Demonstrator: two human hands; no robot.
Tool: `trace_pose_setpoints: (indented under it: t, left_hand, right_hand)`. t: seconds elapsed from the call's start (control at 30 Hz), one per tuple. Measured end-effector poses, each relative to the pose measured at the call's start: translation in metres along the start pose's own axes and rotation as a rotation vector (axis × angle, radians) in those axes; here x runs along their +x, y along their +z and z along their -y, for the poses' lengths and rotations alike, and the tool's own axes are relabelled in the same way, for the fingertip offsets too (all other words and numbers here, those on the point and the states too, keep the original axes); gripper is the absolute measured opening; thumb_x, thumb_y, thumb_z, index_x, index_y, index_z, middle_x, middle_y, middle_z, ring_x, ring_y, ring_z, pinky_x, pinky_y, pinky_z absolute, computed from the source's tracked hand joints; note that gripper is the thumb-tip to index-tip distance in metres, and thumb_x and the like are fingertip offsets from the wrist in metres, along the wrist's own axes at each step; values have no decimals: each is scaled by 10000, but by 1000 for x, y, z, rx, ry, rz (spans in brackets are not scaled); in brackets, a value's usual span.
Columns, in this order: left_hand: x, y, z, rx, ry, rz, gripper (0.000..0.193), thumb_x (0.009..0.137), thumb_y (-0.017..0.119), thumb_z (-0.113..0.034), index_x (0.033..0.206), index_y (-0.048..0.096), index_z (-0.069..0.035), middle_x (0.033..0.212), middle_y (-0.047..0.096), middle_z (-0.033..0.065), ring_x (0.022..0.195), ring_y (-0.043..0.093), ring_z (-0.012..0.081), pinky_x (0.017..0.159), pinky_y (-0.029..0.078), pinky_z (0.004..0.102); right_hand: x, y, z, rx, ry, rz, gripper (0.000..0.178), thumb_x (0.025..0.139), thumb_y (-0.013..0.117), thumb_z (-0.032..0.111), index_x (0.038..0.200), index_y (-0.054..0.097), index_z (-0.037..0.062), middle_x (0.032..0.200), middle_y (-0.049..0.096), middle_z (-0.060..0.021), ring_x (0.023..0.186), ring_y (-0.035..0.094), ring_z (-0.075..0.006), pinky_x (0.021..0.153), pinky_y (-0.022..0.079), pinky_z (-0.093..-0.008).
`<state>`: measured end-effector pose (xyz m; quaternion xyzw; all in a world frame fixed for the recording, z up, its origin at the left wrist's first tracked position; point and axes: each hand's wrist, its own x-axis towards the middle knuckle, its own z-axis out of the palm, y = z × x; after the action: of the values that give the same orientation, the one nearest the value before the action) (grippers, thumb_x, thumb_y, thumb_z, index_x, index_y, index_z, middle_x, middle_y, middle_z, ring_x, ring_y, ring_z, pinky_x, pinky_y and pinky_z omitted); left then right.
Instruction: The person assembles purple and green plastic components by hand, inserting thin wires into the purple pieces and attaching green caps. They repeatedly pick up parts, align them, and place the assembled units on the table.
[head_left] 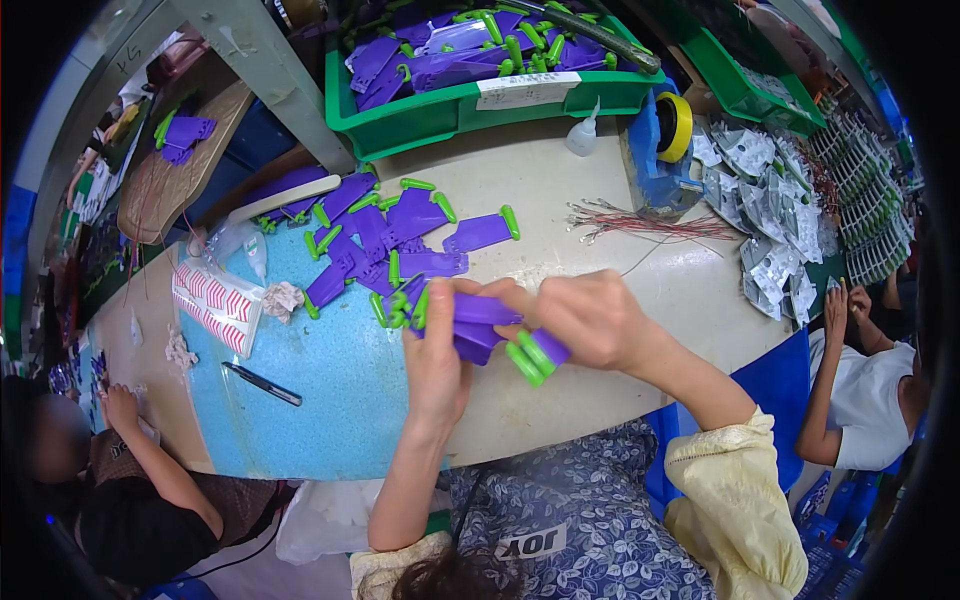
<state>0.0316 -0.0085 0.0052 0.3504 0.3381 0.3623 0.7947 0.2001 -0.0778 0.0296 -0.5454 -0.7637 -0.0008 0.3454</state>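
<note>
My left hand is closed around several flat purple plastic pieces with green ends, held over the near middle of the table. My right hand is closed at their right side, gripping purple pieces with green ends that point down toward me. Its fingertips partly cover these pieces. Just beyond my hands, a loose pile of the same purple and green pieces lies on the table. One separate piece sits at the pile's right edge.
A green bin full of such pieces stands at the back. To its right are a small dropper bottle, a blue tape dispenser, thin red wires and silvery parts. A pen lies on the blue mat. People sit at both sides.
</note>
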Motion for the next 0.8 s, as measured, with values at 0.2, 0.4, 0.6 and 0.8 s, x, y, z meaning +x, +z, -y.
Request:
trace_pose_setpoints:
  t: [0.2,0.4,0.6,0.8]
  left_hand:
    - [41,10,-13,946,233,90,261,914,741,-219,978,669,25,889,727,148,776,699,308,679,515,391]
    - [117,12,3,1589,570,148,351,809,799,-139,1068,633,31,856,697,193,788,686,210,704,537,387]
    - [55,33,5,133,4,274,320,990,594,-138,1239,536,54,1110,707,222,982,717,324,863,599,394]
    - [15,21,-6,264,120,94,310,1041,569,-221,1206,558,41,1066,713,210,976,713,246,843,577,349]
  right_hand:
    - [-33,-30,-37,-47,279,-127,299,810,717,6,1085,610,-40,857,640,-57,636,653,-136,511,525,-295]
    - [-29,-11,-24,783,831,-450,137,985,638,63,1082,599,-26,901,629,-51,668,559,-77,557,463,-257]
    - [-22,2,-4,574,885,15,465,711,922,303,959,684,-10,655,536,-28,612,474,-79,541,383,-285]
    - [-22,-2,-8,19,155,-135,392,734,831,144,1065,683,-3,716,602,-84,558,592,-216,510,470,-352]
